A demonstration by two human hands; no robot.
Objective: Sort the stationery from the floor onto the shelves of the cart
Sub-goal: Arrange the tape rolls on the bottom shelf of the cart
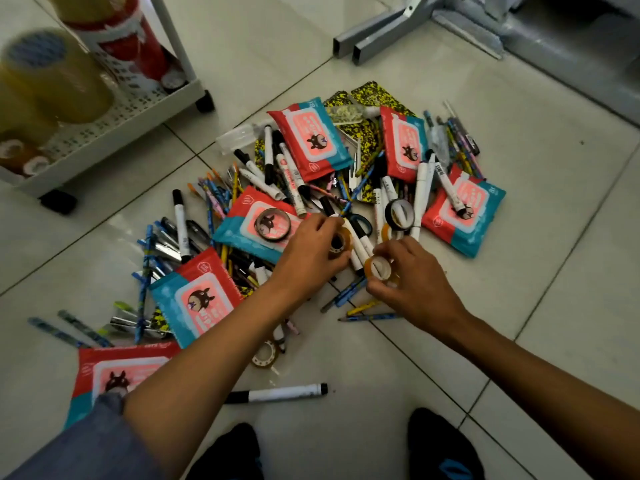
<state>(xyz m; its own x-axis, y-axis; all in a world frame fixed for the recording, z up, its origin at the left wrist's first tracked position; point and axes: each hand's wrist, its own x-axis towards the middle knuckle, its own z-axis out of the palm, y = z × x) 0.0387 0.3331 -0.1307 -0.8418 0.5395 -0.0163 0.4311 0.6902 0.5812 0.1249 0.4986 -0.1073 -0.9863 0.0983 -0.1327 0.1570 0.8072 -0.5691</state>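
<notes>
the stationery lies in one pile (332, 202) on the floor (554, 237), just in front of the person's feet: markers, pencils, wipe packs and small tape rolls are mixed and overlapped. two amber tape rolls at the near middle of the pile are being taken. one tape roll (341, 241) is held by the left hand (311, 254), with the fingers curled round it from above. a second tape roll (380, 268) is pinched by the right hand (412, 282), thumb below and fingertips over the rim. both grips are thus closed on rolls; neither is spread.

the step in hand is judged to be the collection of tape rolls. each roll should be lifted straight up, so that the markers lying against it are not dragged along. the marker (360, 242) between the two hands should be left undisturbed. a firm hold on the rim is advised, since a smooth roll may slip.

other rolls remain: a dark one (272, 224) on a wipe pack, another dark one (400, 213) over a marker, and a pale one (265, 355) near the left forearm. they are best gathered in the same pass.

the cart (114, 119) stands at upper left, well apart from the pile. large tape rolls (52, 74) are already seen on its shelf, so the small rolls are probably to be placed there. most of the task is judged undone.
</notes>
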